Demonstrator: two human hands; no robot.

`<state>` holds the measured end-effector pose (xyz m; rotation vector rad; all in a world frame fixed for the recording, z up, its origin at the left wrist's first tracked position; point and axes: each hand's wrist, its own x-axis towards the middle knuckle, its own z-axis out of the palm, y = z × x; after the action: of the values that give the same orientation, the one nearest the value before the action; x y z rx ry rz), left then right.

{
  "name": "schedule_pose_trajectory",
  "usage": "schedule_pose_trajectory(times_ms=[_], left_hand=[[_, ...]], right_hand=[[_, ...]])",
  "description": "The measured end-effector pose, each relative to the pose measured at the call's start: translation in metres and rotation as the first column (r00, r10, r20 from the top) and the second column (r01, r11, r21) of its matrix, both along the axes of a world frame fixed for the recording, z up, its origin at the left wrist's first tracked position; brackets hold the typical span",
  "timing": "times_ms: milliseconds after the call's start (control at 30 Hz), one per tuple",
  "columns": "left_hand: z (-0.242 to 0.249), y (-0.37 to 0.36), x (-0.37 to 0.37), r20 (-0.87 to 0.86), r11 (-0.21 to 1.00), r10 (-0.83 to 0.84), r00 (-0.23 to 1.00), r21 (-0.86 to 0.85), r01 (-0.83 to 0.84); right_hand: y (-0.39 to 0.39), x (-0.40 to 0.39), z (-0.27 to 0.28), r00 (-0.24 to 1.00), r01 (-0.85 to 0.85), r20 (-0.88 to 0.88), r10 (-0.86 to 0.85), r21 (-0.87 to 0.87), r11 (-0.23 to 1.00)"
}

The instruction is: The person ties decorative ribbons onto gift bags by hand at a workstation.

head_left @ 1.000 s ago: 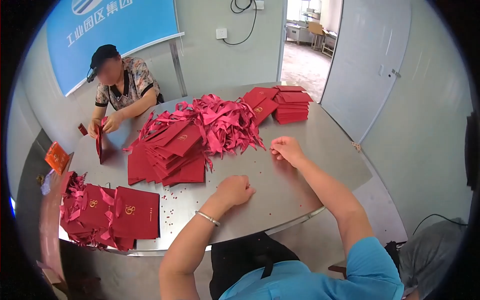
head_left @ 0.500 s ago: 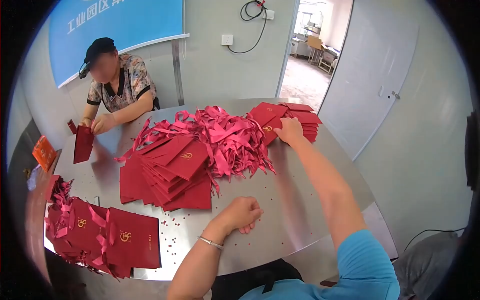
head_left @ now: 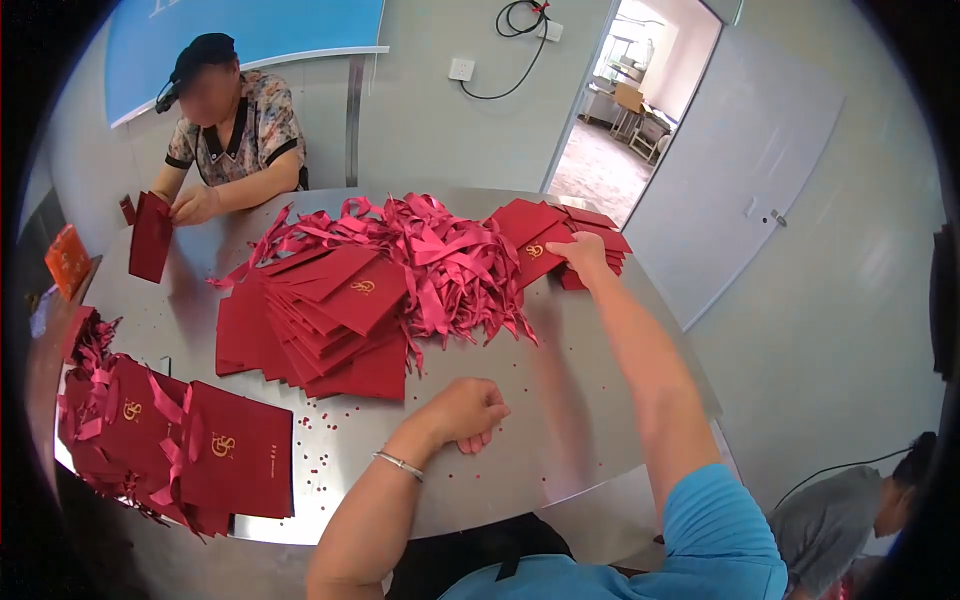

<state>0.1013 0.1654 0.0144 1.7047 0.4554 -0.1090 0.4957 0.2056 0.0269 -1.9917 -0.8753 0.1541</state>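
Note:
My right hand [head_left: 580, 254] reaches to the far right of the table, its fingers closed on the edge of a flat red paper bag [head_left: 522, 236] with a gold emblem. That bag lies on a stack of similar red bags [head_left: 603, 262]. Close to the table's near side rests my left hand [head_left: 467, 410], curled loosely with nothing visible in it. Ahead of it a fanned pile of red bags [head_left: 330, 320] lies beside a heap of pink-red ribbons [head_left: 455, 262]. Bags with ribbon handles [head_left: 240, 450] are stacked at the left.
Across the metal table [head_left: 560, 420] a person [head_left: 240, 140] in a cap holds a red bag [head_left: 150, 236]. Small dark red bits [head_left: 318, 460] lie scattered near the left stack. An orange box [head_left: 68, 260] stands far left. Another person [head_left: 835, 525] is low at right.
The camera view has shifted slightly. My right hand stays at the right stack, its fingers now closed on the top bag's edge. A second person's head has come into view at lower right.

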Motion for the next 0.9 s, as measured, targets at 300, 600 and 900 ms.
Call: schedule_pose_trajectory(times_ms=[300, 600, 900], left_hand=[[-0.005, -0.002, -0.003, 0.046, 1.0, 0.016, 0.999, 0.003, -0.016], [-0.003, 0.0, -0.005, 0.044, 1.0, 0.021, 0.999, -0.024, -0.02], [-0.01, 0.012, -0.005, 0.099, 0.946, 0.133, 0.986, -0.31, -0.097]], right_hand=[[-0.054, -0.04, 0.032, 0.897, 0.145, 0.364, -0.251, 0.292, 0.945], [-0.088, -0.053, 0.05, 0.97, 0.069, -0.221, 0.101, 0.649, 0.757], [-0.125, -0.149, 0.041, 0.796, -0.229, -0.397, 0.458, 0.502, 0.834]])
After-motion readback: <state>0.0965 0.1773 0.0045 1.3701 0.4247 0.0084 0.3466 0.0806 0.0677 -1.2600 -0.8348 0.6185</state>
